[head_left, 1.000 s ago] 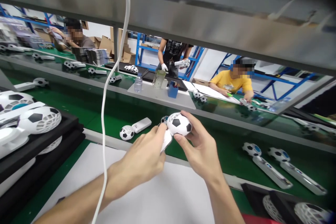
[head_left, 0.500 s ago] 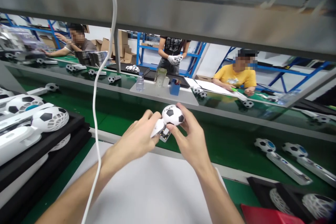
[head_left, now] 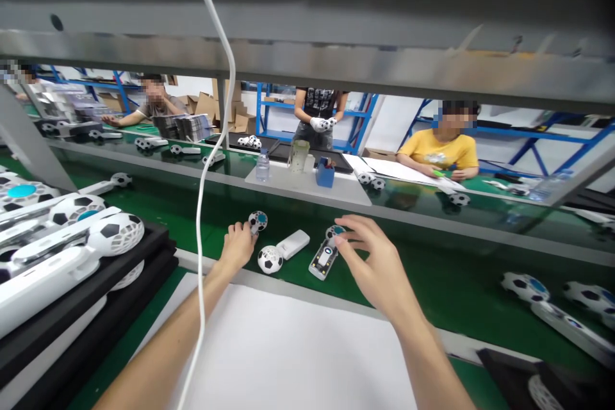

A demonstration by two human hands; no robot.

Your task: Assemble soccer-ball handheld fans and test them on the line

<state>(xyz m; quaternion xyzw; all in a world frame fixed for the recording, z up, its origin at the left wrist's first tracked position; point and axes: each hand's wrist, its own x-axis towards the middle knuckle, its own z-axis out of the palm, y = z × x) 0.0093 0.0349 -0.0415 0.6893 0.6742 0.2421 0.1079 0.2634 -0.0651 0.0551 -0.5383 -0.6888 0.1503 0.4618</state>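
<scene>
On the green belt [head_left: 192,230], a football-patterned device [head_left: 258,221] with a blue centre has my left hand [head_left: 239,245] closed round its lower part. Just right of it lies a second device [head_left: 270,259], its ball near me and its white handle pointing away to the right. A third device [head_left: 324,260] lies with its open handle toward me, circuit parts showing. My right hand [head_left: 372,256] is beside its ball, fingers apart and partly bent; whether a fingertip touches the ball is unclear.
Stacked devices [head_left: 115,234] on black trays stand at the left. A white cable [head_left: 199,237] hangs in front of my left forearm. White paper [head_left: 298,346] lies before me. More devices [head_left: 526,286] are at the right. Three people sit or stand across the bench.
My hands have moved apart. The device that both held is out of their shared grip, and devices now lie on the belt between them. My right hand has opened. The view has shifted slightly.
</scene>
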